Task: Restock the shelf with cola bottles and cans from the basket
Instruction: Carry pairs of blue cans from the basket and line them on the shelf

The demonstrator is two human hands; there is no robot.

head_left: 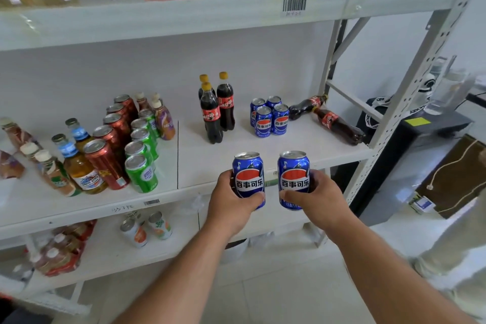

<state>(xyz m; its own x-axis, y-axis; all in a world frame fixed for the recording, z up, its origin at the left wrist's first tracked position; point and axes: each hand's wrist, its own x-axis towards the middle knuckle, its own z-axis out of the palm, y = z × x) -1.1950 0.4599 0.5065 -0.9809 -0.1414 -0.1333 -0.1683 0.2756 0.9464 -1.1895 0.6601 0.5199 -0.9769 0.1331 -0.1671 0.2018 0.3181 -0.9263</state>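
Three tiers of a white metal shelf (236, 155) are seen, the middle one being nearest the hands. Three upright cola bottles (214, 110) are stood on it, with four blue cola cans (269, 117) grouped just to their right and two cola bottles (334, 119) laid on their sides beyond. One blue cola can (248, 179) is gripped upright by the left hand (232, 202), fingers wrapped around it; another can (294, 179) is gripped likewise by the right hand (319, 196), both held at the shelf's front edge.
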